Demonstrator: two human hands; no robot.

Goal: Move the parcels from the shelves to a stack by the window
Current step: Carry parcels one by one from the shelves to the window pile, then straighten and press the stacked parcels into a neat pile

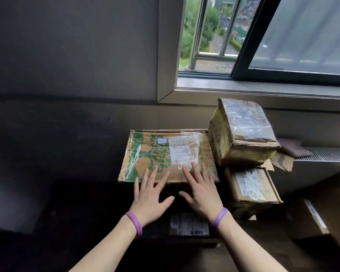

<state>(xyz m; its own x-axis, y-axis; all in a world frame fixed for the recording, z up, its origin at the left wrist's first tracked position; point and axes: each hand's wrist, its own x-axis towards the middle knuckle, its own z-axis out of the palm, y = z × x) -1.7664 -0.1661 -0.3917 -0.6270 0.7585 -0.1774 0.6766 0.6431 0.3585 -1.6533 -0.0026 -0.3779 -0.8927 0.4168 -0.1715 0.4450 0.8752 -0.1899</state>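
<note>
Print on the white shipping label (181, 152) of the green-leaf carton (155, 156) too blurred to read under glare from the tape. Dark parcel (98, 209) under that carton lost in shadow, edges unclear; its barcode label (188, 224) illegible. Right hand (201, 191) covers the carton's near right corner. Brown box (330, 207) at right cut off by frame edge. Lower right carton (251, 187) partly hidden by the taped box (241, 132) stacked on it. Both forearms cropped at bottom edge.
</note>
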